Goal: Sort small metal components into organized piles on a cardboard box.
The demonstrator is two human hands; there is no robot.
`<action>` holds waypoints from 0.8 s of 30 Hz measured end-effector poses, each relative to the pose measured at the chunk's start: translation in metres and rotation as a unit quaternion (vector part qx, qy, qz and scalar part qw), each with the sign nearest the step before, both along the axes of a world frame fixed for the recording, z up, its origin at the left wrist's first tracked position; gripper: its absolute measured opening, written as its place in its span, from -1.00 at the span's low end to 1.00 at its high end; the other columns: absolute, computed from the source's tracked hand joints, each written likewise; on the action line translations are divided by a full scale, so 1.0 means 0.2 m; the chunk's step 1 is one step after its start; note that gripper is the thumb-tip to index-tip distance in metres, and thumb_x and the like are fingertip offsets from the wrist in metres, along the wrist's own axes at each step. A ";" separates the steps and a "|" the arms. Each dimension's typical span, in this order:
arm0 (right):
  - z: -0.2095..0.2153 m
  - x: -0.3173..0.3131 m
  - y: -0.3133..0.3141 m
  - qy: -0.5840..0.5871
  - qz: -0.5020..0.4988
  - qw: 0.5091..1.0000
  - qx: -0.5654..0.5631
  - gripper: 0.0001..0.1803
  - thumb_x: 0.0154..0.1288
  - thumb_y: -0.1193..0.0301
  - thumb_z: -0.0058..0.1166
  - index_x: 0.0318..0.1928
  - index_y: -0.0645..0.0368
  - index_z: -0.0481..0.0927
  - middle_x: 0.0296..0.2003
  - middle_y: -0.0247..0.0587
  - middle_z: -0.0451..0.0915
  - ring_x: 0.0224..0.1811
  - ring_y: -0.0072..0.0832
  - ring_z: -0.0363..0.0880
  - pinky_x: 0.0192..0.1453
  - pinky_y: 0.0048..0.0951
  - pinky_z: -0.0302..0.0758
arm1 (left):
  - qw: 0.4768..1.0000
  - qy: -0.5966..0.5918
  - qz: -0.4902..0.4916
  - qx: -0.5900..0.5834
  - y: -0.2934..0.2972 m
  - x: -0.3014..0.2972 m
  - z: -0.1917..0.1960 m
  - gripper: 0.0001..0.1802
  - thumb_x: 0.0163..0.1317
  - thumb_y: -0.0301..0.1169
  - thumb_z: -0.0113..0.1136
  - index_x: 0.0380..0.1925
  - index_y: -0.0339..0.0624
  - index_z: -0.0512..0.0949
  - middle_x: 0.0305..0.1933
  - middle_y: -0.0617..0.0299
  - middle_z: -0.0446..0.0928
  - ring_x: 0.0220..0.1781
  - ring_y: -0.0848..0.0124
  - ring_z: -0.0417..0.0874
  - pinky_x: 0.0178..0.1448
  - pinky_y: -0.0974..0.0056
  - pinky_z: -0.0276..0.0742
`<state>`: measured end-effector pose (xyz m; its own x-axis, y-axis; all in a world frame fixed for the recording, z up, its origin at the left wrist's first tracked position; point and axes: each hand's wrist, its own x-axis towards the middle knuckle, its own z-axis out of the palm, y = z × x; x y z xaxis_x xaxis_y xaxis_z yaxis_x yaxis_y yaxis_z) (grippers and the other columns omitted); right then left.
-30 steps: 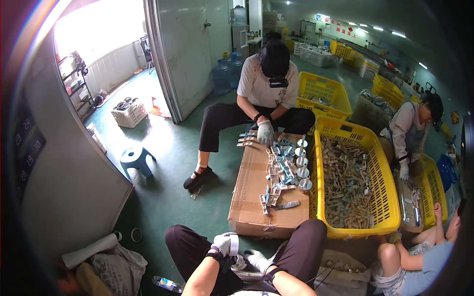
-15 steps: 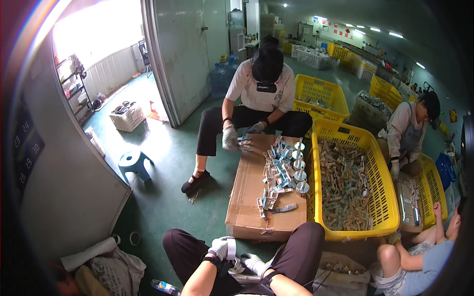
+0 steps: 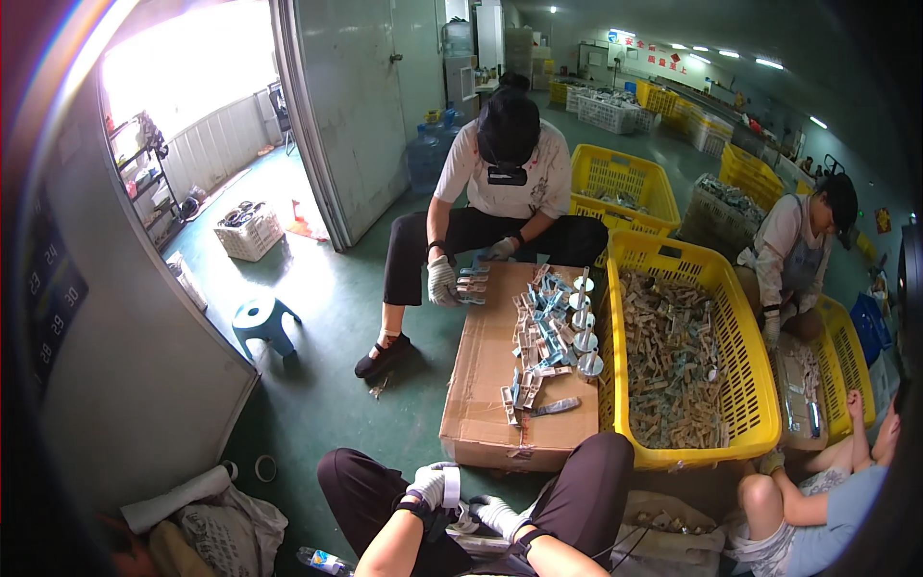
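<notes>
Low over my lap, my left hand (image 3: 427,483), in a striped whitish glove, is closed around a roll of white tape (image 3: 451,487). My right hand (image 3: 497,517), gloved too, rests just to its right with curled fingers. Whitish material (image 3: 464,520) lies between the hands; what the right fingers hold cannot be made out. Beyond my knees a cardboard box (image 3: 471,404) carries a pile of beige and blue clips (image 3: 541,322), a row of round metal discs (image 3: 586,341) and a grey-handled tool (image 3: 556,407). Across the box, a co-worker's gloved hand (image 3: 442,281) is beside several stacked clips (image 3: 472,286).
A yellow crate (image 3: 766,423) full of clips stands right of the box, with another yellow crate (image 3: 625,178) behind. A sack (image 3: 673,548) lies by my right knee. Two people work at the right. A blue stool (image 3: 264,324) and a bottle (image 3: 323,560) are at the left.
The co-worker opposite has shifted the gloved hand slightly down and outward beside the stacked clips, and the head has tilted. My own hands and the tape roll look nearly unchanged.
</notes>
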<state>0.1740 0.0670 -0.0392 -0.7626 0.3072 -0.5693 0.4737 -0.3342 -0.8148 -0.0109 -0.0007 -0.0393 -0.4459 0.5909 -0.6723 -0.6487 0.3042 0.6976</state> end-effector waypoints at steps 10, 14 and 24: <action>0.08 -0.01 0.00 -0.014 0.002 1.000 0.028 -0.65 0.24 0.42 0.03 0.01 0.30 0.56 -0.29 -0.21 0.61 -0.30 -0.46 0.53 -0.16 -0.44 0.50 | 0.999 -0.018 0.014 0.025 -0.01 -0.01 0.02 -0.77 0.20 -0.55 0.17 -0.13 -0.11 0.54 -0.38 0.32 0.56 -0.41 0.44 0.55 -0.29 0.31 0.55; 0.00 0.01 0.03 -0.003 -0.024 1.000 0.020 -0.65 0.24 0.43 0.04 0.01 0.33 0.55 -0.30 -0.21 0.61 -0.33 -0.46 0.53 -0.18 -0.44 0.50 | 1.000 -0.013 0.003 0.020 0.04 0.03 0.10 -0.73 0.18 -0.56 0.20 -0.09 -0.17 0.54 -0.36 0.22 0.59 -0.41 0.36 0.58 -0.29 0.25 0.58; -0.01 0.01 0.01 0.017 -0.007 0.999 0.032 -0.72 0.25 0.47 0.03 -0.05 0.31 0.57 -0.31 -0.20 0.61 -0.33 -0.46 0.53 -0.18 -0.43 0.49 | 0.997 -0.051 0.034 0.045 0.01 0.03 0.10 -0.71 0.12 -0.59 0.24 -0.12 -0.21 0.53 -0.38 0.17 0.58 -0.43 0.30 0.60 -0.32 0.20 0.59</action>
